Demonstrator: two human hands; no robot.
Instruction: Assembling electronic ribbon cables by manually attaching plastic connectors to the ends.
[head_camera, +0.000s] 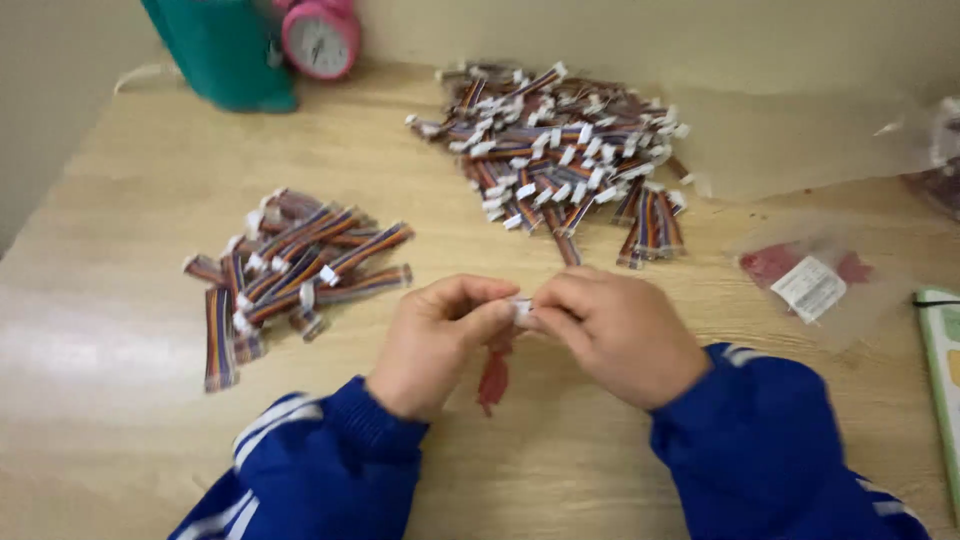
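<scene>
My left hand (440, 340) and my right hand (615, 335) meet over the middle of the wooden table (120, 330). Together they pinch one short ribbon cable (494, 375). Its white connector end sits between the fingertips and its reddish tail hangs down below my left hand. A small pile of the same striped cables (290, 270) lies to the left of my hands. A larger heap of cables with white connectors (565, 150) lies beyond them at the back. Both wrists wear blue sleeves with white stripes.
A pink alarm clock (320, 38) and a teal container (225, 50) stand at the back left. A clear plastic bag with a white label (810, 285) lies at the right, another clear bag (930, 150) behind it. A green-edged object (945, 370) sits at the right edge.
</scene>
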